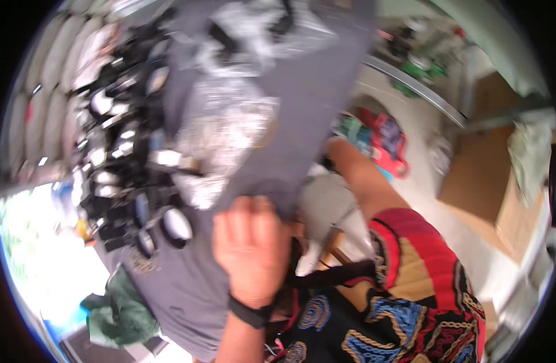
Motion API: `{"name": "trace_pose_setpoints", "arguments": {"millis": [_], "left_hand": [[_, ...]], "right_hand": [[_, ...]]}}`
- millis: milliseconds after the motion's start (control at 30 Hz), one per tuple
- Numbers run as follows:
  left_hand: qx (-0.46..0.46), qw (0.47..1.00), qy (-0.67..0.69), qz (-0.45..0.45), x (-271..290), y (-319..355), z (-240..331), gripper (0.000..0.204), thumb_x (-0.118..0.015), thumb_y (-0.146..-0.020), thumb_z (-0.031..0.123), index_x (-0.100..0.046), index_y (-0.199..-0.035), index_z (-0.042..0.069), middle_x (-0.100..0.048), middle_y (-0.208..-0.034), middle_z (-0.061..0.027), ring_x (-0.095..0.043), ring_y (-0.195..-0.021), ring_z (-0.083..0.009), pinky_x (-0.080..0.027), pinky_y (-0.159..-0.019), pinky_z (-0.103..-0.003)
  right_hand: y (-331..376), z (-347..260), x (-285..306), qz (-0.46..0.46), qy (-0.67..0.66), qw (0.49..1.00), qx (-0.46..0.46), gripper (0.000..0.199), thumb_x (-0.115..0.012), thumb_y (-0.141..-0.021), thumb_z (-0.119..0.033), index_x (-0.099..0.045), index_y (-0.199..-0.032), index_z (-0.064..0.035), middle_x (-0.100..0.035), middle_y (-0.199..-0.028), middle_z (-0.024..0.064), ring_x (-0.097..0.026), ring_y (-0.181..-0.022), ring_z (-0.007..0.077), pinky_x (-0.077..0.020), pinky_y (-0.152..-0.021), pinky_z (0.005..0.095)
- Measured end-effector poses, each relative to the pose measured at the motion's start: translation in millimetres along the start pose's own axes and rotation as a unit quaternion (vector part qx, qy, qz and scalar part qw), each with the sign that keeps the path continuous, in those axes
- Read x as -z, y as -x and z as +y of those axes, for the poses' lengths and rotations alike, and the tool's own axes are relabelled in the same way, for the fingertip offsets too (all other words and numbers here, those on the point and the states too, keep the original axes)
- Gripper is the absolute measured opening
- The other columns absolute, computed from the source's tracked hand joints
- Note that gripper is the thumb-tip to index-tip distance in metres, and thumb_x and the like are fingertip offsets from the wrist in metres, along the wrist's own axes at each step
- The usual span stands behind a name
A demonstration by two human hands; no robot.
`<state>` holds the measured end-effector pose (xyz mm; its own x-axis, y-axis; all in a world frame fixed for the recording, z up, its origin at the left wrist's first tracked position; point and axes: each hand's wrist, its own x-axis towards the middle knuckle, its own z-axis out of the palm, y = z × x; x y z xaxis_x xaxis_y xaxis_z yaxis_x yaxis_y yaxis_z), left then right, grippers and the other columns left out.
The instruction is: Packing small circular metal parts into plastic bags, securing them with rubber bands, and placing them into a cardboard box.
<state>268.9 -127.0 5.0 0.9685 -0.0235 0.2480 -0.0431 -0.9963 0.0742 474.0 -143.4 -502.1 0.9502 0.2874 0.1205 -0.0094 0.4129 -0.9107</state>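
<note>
My left hand (251, 245), with a dark band on its wrist, is curled closed at the near edge of the grey-covered table (308, 91). Whatever its fingers hold is hidden and blurred. A small patch of skin shows just right of it, perhaps part of my right hand; its fingers cannot be made out. Beyond my left hand lies a crinkled clear plastic bag (220, 133). To the left spreads a heap of shiny black pieces (117, 151), among them a black-rimmed oval piece (178, 227) with a bright face.
Another clear bag (254, 39) with dark pieces lies at the table's far end. A green cloth (124, 314) hangs at lower left. On the right are a bare leg (359, 178), patterned shorts (405, 290), a red and purple bundle (387, 139) and a cardboard box (480, 181).
</note>
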Motion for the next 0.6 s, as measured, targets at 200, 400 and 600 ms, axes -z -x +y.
{"name": "trace_pose_setpoints", "arguments": {"millis": [200, 400, 600], "left_hand": [[-0.033, 0.999, -0.020, -0.019, -3, 1, -9, 0.038, -0.062, -0.068, 0.013, -0.059, -0.105, 0.008, -0.056, -0.100, -0.0081, -0.053, -0.077, -0.0215, -0.045, -0.063, -0.033], [-0.019, 0.999, -0.004, -0.027, 3, 2, -13, 0.041, -0.061, -0.071, 0.015, -0.058, -0.111, 0.006, -0.055, -0.107, -0.0087, -0.052, -0.083, -0.0214, -0.044, -0.065, -0.032], [-0.036, 0.999, 0.000, -0.026, -6, -6, 3, 0.038, -0.058, -0.075, 0.014, -0.056, -0.112, 0.005, -0.054, -0.111, -0.0099, -0.052, -0.087, -0.0212, -0.044, -0.067, -0.031]], "right_hand": [[60, -20, -1, -0.174, -0.104, 0.979, 0.004, 0.027, -0.057, -0.083, -0.014, -0.062, -0.107, -0.0050, -0.065, -0.105, 0.0188, -0.058, -0.103, 0.0337, -0.0449, -0.089, 0.0460], [217, -55, 205, -0.237, -0.045, 0.968, 0.062, 0.029, -0.057, -0.082, -0.014, -0.061, -0.108, -0.0045, -0.065, -0.103, 0.0196, -0.059, -0.101, 0.0351, -0.0456, -0.088, 0.0456], [246, -38, 269, -0.241, 0.067, 0.961, 0.121, 0.031, -0.058, -0.081, -0.014, -0.060, -0.110, -0.0042, -0.065, -0.102, 0.0203, -0.060, -0.100, 0.0364, -0.0462, -0.087, 0.0454]]}}
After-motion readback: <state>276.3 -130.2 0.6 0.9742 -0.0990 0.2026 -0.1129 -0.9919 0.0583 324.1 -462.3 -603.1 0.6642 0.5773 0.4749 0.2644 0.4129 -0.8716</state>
